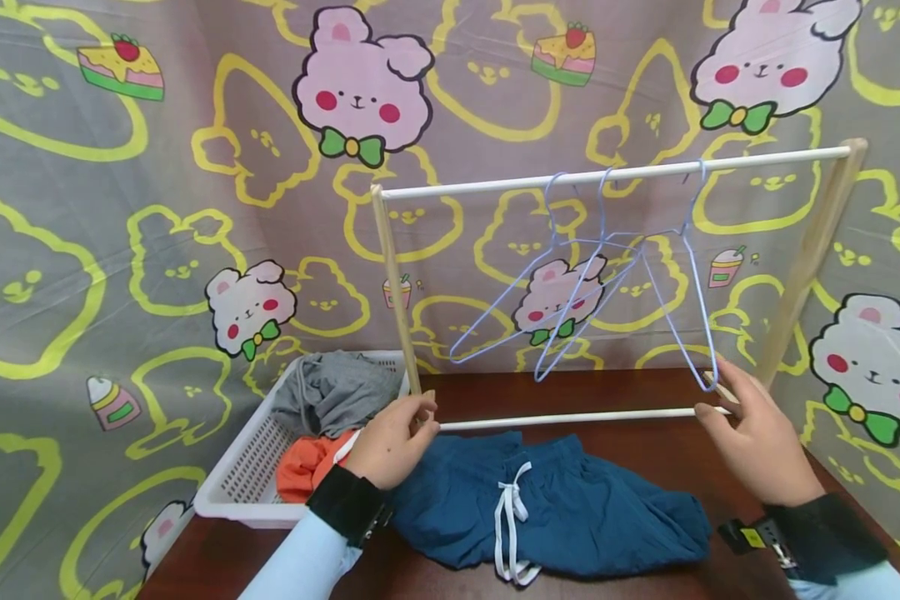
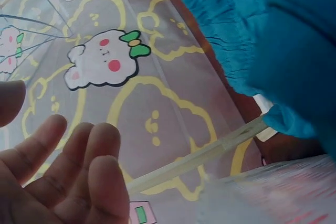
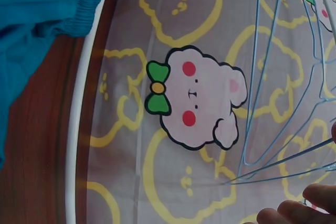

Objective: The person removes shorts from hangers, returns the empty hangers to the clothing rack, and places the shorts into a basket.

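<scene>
A pair of dark blue pants point(image 1: 570, 508) with a tied white drawstring point(image 1: 512, 508) lies on the brown table. Several light blue wire hangers point(image 1: 570, 308) hang bare from the top rod of a small wooden rack point(image 1: 615, 174). My left hand point(image 1: 393, 442) is over the left end of the pants, beside the rack's left post; its fingers point(image 2: 105, 145) are loosely bent around nothing. On the other side, my right hand point(image 1: 757, 437) is by the lower corner of the rightmost hanger, fingers spread and slightly bent. Whether it touches that hanger, I cannot tell.
A white plastic basket point(image 1: 232, 467) at the left holds a grey garment point(image 1: 337, 387) and an orange one point(image 1: 303, 467). The rack's white lower rod point(image 1: 570, 418) crosses just behind the pants. A patterned curtain point(image 1: 157, 250) surrounds the table point(image 1: 690, 379).
</scene>
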{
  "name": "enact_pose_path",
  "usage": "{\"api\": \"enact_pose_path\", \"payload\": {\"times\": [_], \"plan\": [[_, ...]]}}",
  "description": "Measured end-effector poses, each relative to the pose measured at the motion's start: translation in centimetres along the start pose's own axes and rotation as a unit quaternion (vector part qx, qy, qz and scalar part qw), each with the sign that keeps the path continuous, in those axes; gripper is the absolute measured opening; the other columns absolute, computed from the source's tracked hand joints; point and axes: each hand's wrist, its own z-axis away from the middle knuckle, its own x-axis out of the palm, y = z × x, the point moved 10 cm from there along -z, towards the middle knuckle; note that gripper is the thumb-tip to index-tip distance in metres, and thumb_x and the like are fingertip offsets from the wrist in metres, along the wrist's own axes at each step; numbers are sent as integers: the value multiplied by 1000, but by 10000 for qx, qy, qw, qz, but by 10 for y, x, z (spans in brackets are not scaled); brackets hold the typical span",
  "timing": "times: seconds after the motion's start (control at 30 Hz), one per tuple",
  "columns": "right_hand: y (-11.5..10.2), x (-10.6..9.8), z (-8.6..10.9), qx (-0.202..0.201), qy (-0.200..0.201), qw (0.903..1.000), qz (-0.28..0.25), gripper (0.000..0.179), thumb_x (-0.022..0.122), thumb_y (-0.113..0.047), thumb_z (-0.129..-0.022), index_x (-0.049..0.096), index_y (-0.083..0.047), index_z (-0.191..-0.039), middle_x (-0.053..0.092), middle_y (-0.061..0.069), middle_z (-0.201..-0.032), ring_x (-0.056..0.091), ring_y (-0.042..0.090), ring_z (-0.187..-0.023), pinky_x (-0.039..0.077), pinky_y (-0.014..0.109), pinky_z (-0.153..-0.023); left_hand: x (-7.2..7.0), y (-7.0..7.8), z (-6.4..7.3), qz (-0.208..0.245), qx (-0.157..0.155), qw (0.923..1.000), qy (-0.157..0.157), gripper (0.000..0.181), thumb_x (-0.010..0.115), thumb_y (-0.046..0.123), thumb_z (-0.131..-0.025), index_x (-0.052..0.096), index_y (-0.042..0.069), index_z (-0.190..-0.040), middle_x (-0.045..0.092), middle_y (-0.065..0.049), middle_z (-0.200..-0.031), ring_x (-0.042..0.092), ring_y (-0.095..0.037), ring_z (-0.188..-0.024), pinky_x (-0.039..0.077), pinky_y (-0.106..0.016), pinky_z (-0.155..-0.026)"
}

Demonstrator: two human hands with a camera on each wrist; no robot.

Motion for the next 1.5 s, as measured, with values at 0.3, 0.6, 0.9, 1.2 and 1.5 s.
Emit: {"api": "enact_pose_path", "payload": {"times": [0.3, 0.6, 0.9, 1.2, 1.5], "plan": [[-4, 11, -1, -283, -131, 9995, 57, 65, 60, -23, -103, 30, 0, -157, 33, 31, -149, 47, 52, -119, 43, 14, -92, -22, -5, 20, -164, -264, 9995, 95, 41, 69, 33, -97, 61, 17, -133, 63, -3, -119, 60, -17, -103, 51, -41, -87], [0, 22, 0, 31, -462, 9975, 526, 65, 55, -31, -105, 28, -5, -157, 27, 34, -151, 48, 58, -114, 43, 72, -80, -41, -24, 42, -748, -389, 9962, 239, 49, 68, 34, -97, 58, 11, -138, 58, -8, -136, 51, -29, -126, 45, -52, -102], [-8, 21, -1, -307, -335, 9988, 188, 62, 59, -23, -103, 34, 0, -155, 26, 32, -154, 34, 55, -129, 38, 75, -86, -58, -58, 60, -1087, -711, 9903, 502, 64, 69, 32, -95, 46, 4, -147, 54, -20, -140, 48, -40, -129, 39, -62, -104], [-11, 28, -3, -456, -426, 9979, 184, 63, 63, -24, -101, 38, 3, -151, 28, 32, -154, 26, 54, -137, 35, 78, -87, -73, -102, 77, -1496, -1381, 9778, 499, 72, 65, 37, -97, 39, -6, -148, 47, -30, -144, 42, -48, -131, 32, -67, -106], [-9, 32, -3, -400, -590, 9973, 174, 64, 61, -26, -102, 33, 0, -154, 23, 30, -159, 25, 56, -138, 36, 72, -88, -85, -143, 88, -1681, -1652, 9709, 432, 72, 60, 40, -100, 38, -12, -146, 41, -36, -145, 37, -53, -134, 30, -70, -106]]}}
